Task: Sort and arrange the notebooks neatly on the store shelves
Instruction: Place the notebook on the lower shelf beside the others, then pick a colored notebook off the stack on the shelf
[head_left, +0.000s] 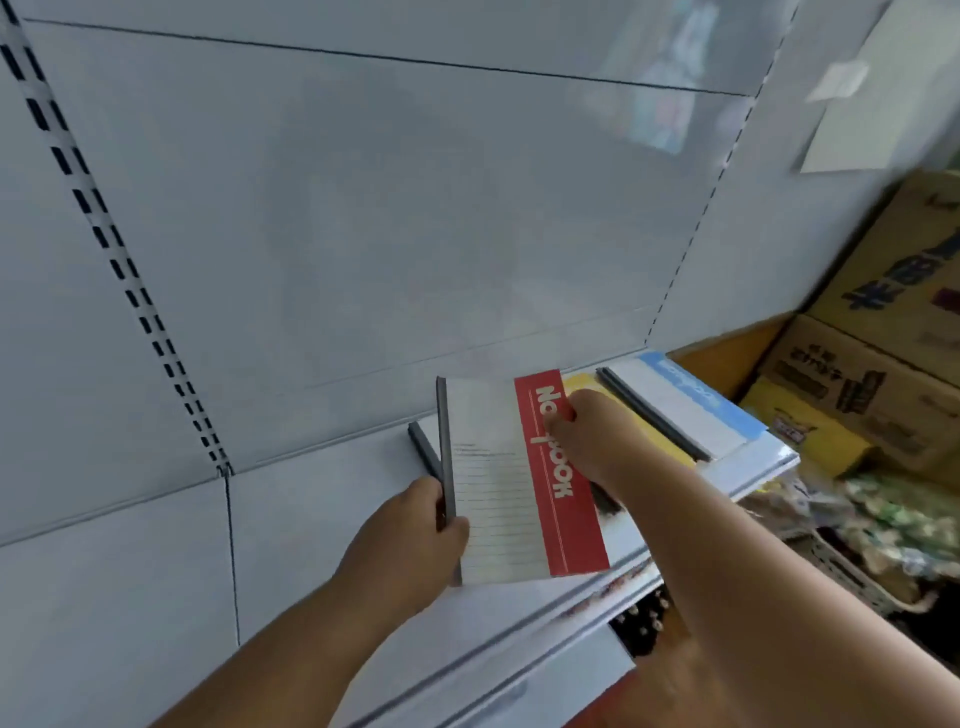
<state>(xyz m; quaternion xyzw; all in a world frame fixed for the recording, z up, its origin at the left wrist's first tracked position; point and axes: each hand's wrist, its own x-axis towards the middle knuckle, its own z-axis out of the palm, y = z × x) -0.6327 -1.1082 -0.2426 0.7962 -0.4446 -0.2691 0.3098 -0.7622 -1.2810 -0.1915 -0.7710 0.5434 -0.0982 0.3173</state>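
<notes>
A notebook with a white lined cover and a red band reading "Notebook" (498, 483) is held over the white shelf (322, 519). My left hand (421, 525) grips its grey spine at the lower left. My right hand (587, 441) pinches the red band near the top. Under it another grey spine (423, 449) pokes out to the left. To the right a yellow notebook (660, 431) and a white notebook with a blue band (685, 402) lie flat on the shelf.
The shelf's back panel (363, 208) has slotted uprights on both sides. Cardboard boxes (872, 364) stand at the right, past the shelf end. A white basket with packaged goods (883, 535) sits lower right. The shelf's left half is bare.
</notes>
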